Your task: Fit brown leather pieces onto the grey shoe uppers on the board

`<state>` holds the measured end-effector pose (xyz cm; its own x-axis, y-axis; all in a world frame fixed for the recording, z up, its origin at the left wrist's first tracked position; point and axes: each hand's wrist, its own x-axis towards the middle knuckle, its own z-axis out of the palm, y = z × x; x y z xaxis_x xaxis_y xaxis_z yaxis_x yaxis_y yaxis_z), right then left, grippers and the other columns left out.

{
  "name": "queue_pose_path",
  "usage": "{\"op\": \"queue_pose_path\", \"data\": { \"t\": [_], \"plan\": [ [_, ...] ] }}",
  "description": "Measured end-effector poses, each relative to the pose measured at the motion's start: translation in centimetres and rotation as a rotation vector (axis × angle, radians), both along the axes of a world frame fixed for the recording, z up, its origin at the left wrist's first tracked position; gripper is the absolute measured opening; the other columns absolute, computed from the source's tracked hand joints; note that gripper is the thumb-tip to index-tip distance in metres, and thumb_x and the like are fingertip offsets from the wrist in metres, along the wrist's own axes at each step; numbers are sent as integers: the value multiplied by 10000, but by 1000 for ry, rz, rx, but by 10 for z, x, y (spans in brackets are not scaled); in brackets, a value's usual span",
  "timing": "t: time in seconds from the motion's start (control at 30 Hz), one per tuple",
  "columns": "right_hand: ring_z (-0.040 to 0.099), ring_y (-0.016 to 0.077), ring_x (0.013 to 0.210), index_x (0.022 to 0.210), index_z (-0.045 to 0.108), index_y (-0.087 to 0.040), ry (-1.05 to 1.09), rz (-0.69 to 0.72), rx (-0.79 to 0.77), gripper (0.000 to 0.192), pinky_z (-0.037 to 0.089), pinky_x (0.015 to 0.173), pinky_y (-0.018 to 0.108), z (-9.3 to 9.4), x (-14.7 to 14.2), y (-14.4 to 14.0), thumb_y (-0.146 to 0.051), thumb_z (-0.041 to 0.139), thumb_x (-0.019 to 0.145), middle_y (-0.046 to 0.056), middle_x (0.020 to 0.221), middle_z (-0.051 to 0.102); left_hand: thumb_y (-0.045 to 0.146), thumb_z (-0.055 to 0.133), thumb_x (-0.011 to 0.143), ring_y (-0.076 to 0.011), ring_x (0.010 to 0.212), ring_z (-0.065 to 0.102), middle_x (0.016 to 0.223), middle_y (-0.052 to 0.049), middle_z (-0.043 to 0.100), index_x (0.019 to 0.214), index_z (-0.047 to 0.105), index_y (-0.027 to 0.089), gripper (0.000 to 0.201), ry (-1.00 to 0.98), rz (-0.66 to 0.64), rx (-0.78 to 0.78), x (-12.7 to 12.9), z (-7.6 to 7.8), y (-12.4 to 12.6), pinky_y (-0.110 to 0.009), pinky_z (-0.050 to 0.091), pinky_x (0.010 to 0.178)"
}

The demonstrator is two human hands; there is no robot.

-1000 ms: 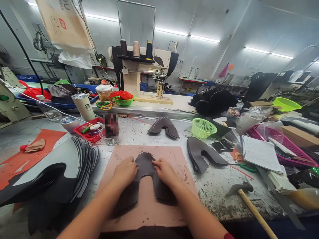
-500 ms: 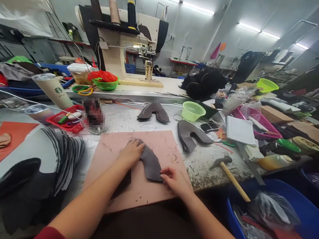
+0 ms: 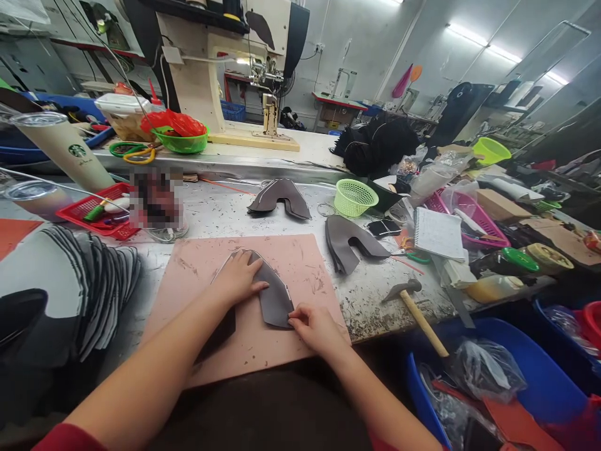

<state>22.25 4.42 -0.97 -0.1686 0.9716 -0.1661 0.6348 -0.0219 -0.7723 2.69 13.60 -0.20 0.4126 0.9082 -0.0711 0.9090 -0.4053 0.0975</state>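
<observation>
A dark grey U-shaped shoe-upper piece [image 3: 276,299] lies on the pinkish board [image 3: 188,269] in front of me, its curved end away from me. My left hand [image 3: 238,275] rests on that curved end, fingers spread flat and thumb out to the right. At the near right corner of the piece, my right hand [image 3: 313,327] pinches the edge between thumb and fingertips. My left forearm hides part of the other leg of the piece. Similar grey pieces [image 3: 280,195] lie beyond the board, and another stack [image 3: 350,243] sits to its right.
A tall stack of cut pieces [image 3: 101,294] stands on the left. A wooden-handled hammer [image 3: 422,319] juts over the table edge above a blue bin [image 3: 530,376]. Green basket [image 3: 355,198], notebook [image 3: 439,233] and red tray [image 3: 89,219] surround the board; a sewing machine [image 3: 192,81] stands behind.
The view has shifted, so things appear further left and higher. My left hand has slid slightly towards me on the piece and its thumb has spread. My right hand stays at the corner.
</observation>
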Motion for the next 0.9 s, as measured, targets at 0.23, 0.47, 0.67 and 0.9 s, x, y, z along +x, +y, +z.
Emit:
{"op": "queue_pose_path", "data": {
  "t": [0.23,0.47,0.67,0.9],
  "plan": [
    [561,144,719,863,635,-207,-191,116,133,193,440,647,249,6,-3,-4,-130,515,732,30,805,617,697,621,402,-412,1274,21,1411,-235,61,1350,142,89,1224,172,41,-241,10,10,-8,-519,91,996],
    [459,222,1017,1214,467,-216,-449,557,443,442,349,860,378,8,-7,-20,-76,392,801,92,1177,526,692,644,356,-422,1270,-28,1410,-233,-17,1354,67,87,1302,226,15,-330,11,18,-5,-551,90,985],
    [544,189,870,997,625,-247,-422,693,308,345,396,779,322,28,0,-4,-93,443,747,44,1011,623,503,452,762,-257,1091,453,1235,-97,475,1168,490,241,485,51,-98,-165,-14,17,19,-350,360,875],
    [532,132,1001,1082,552,-218,28,375,352,427,392,879,277,26,-63,86,-45,359,742,11,1089,599,295,278,881,-206,1148,388,1258,-76,439,1147,478,216,342,7,-90,32,-28,-3,1,-345,326,919]
  ]
}}
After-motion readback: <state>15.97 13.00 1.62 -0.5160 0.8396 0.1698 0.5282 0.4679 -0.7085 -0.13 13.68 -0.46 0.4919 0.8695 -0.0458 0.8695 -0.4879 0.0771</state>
